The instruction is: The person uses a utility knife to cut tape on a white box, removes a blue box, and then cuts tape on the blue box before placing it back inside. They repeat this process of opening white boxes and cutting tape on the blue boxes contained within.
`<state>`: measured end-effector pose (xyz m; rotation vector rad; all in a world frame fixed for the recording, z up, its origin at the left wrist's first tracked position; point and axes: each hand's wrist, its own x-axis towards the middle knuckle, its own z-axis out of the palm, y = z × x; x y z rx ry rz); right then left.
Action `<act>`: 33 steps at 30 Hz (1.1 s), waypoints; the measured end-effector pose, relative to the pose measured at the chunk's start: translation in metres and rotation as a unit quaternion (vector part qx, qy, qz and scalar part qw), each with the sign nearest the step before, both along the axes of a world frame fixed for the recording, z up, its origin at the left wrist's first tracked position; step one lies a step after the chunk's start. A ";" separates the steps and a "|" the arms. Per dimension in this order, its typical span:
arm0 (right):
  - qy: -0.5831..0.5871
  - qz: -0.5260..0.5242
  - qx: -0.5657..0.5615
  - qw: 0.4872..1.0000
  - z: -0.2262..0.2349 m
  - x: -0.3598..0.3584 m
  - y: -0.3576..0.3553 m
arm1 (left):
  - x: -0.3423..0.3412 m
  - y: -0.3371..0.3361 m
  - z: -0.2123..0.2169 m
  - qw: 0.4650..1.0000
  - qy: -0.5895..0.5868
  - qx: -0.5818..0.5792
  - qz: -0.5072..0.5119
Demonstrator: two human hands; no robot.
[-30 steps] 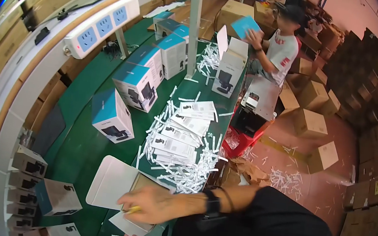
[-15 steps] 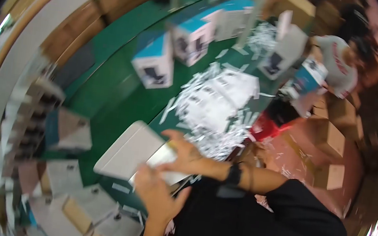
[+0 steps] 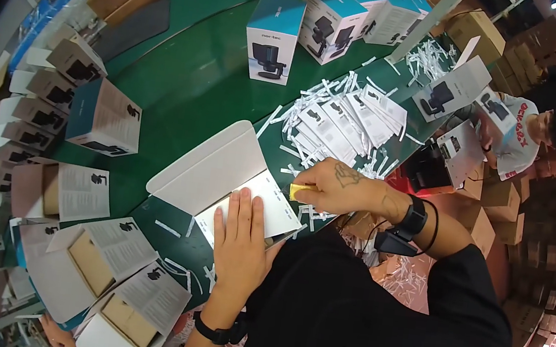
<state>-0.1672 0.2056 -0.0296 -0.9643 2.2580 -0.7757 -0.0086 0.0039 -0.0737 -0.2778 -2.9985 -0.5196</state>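
Observation:
A white carton [image 3: 212,165] with its long flap raised lies on the green table in front of me. My left hand [image 3: 242,228] rests on the carton's white lower panel, fingers stretched out flat. Just right of the carton, my right hand [image 3: 336,187] is closed around a small yellow object [image 3: 300,192]; only its end shows, so its exact kind is hidden. Beyond that hand lies a heap of printed white sheets [image 3: 333,125], mixed with thin paper strips [image 3: 286,115].
Blue-topped product boxes [image 3: 272,39] stand along the far side, near a slanted post [image 3: 431,22]. Another printed box [image 3: 106,116] stands at left. Opened boxes [image 3: 126,315] crowd the near left. A co-worker [image 3: 519,128] holds a box at the far right.
My right hand has moved right, off the carton, with the yellow object in it. My left hand has come down flat on the panel.

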 end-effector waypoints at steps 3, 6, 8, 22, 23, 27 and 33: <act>-0.246 -0.084 0.030 0.965 0.005 -0.006 -0.004 | -0.001 -0.001 0.001 1.000 -0.001 -0.001 -0.001; -0.293 -0.084 0.014 0.952 -0.010 -0.010 -0.005 | -0.002 0.001 0.004 1.000 -0.011 -0.008 -0.002; -0.316 -0.084 0.006 0.945 -0.018 -0.012 -0.004 | -0.004 0.003 0.007 1.000 -0.020 -0.013 0.001; 0.013 0.210 -0.131 0.969 0.005 0.014 0.026 | -0.004 0.007 0.042 0.999 0.032 0.013 -0.005; 0.055 0.208 -0.070 0.974 0.013 0.012 0.033 | -0.003 0.013 0.050 0.999 0.036 0.030 -0.005; 0.128 0.171 -0.006 0.977 0.032 0.038 0.016 | 0.001 0.007 0.053 0.989 0.073 0.128 -0.027; 0.071 0.138 -0.159 0.975 0.029 0.061 -0.016 | 0.028 -0.017 0.041 0.945 0.076 0.314 -0.043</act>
